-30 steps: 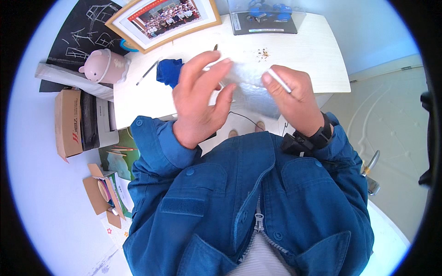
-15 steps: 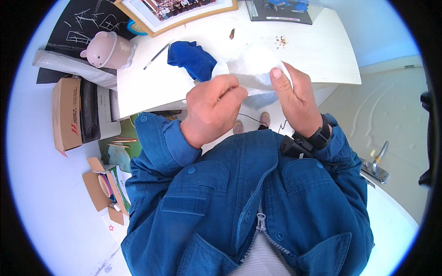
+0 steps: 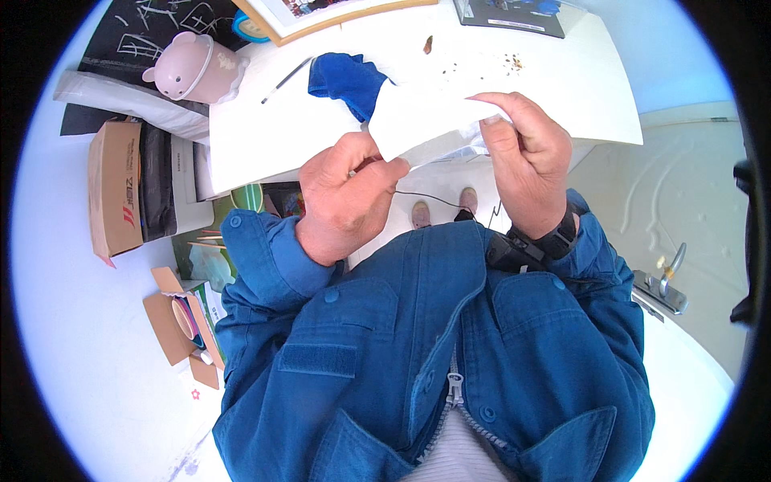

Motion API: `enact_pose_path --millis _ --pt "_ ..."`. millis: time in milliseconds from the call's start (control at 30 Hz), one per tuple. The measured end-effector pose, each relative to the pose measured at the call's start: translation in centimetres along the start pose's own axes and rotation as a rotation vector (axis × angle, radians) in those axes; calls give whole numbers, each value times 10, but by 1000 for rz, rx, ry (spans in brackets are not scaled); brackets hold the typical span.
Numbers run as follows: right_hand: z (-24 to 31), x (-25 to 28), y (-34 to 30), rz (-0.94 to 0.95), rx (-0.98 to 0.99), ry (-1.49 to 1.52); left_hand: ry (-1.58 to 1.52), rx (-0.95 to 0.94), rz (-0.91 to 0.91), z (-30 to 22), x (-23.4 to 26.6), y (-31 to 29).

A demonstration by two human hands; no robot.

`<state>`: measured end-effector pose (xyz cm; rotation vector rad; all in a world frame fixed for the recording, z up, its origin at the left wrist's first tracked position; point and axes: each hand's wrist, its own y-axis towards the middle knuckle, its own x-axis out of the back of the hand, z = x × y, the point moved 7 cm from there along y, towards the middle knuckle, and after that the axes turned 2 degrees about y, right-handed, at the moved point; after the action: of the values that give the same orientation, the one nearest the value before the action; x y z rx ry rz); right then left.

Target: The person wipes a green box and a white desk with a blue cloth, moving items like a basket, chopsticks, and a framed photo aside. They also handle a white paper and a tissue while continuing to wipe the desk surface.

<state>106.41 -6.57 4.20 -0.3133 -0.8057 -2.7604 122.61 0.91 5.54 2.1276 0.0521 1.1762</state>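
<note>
One sheet, white, thin, paper-like, with a translucent, film-like part along its lower right [image 3: 426, 124]: we record it between the two hands, in front of the jacket and over the near edge of the white desk [image 3: 269, 132]; whether any of it touches the desktop we cannot tell. One left hand [image 3: 347, 197], bare: thumb and bent forefinger pinched together on the sheet's near left corner. One right hand [image 3: 530, 149], bare: thumb pressed against curled fingers, gripping the right end. State of the work, by our judgement: the sheet is taken up at both ends and partly spread, but it slopes and bends rather than lying flat; it is not yet set down, and neither end has been let go. Whether it is one layer or several we cannot make out. Also on the desk, untouched by either hand: one dark blue cloth [image 3: 347, 78], crumpled, just beyond the sheet; one brown scrap [image 3: 428, 45]; a scatter of small crumbs [image 3: 512, 63], loose to the right; one slim pen [image 3: 287, 80]; one pink animal-shaped canister [image 3: 191, 71]; one wood-edged picture frame [image 3: 345, 22], cut by the upper border; one clear display case [image 3: 514, 22] with a dark base.
</note>
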Motion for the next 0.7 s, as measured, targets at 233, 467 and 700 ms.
enact_pose_path --millis 233,467,700 --pt "-9 -27 4 134 -254 190 -35 66 -259 7 33 -24" --pt "-20 -83 7 527 -400 375 -780 673 103 71 13 -58" --pt "-59 -148 35 520 -272 119 -1202 1210 -81 98 -17 -142"
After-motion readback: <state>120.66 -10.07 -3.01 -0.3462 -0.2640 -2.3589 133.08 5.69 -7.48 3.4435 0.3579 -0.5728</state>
